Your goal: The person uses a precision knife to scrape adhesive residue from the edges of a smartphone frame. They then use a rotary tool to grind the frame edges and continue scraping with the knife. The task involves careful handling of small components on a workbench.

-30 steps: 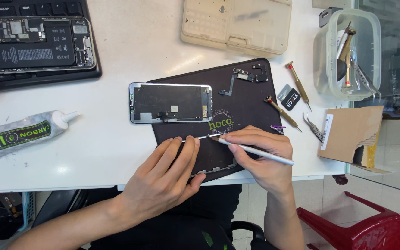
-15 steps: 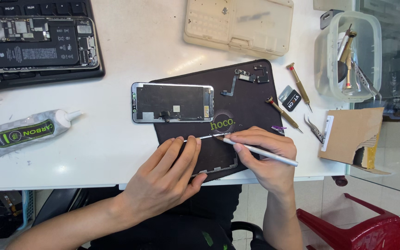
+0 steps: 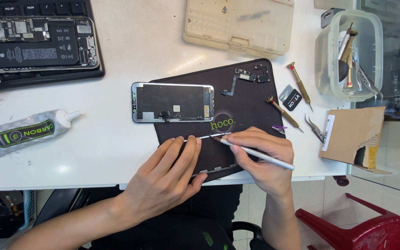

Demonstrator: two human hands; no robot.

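While the left hand (image 3: 170, 178) lies flat, palm down, on the near part of the dark work mat (image 3: 251, 106), its fingers are stretched out and close together, pressing on a thin dark phone frame (image 3: 216, 164) that rests on the mat; nothing is gripped, the fingertips simply bear down on it. Just to the right of that hand on the mat, the right hand (image 3: 262, 157) is curled around a slim white stylus-like tool (image 3: 255, 155), held like a pen between thumb and first fingers, with its tip touching the upper edge of the frame, close to the left fingertips. At the mat's far left edge, partly overhanging it, lies a phone screen assembly (image 3: 172, 102) with its inner side up. On the mat's far end sit small black parts with a flex cable (image 3: 246, 76). Just off the mat's right edge lie two screwdrivers (image 3: 283, 112), a small black pick (image 3: 290, 98) and tweezers (image 3: 315, 128), then a piece of brown cardboard (image 3: 348, 134). Farther right stands a clear plastic tub (image 3: 353, 55) holding tools. Beyond the mat is a beige parts tray (image 3: 239, 25). Well to the mat's left lie a glue tube (image 3: 26, 132) and an opened phone body (image 3: 35, 44) showing its battery.
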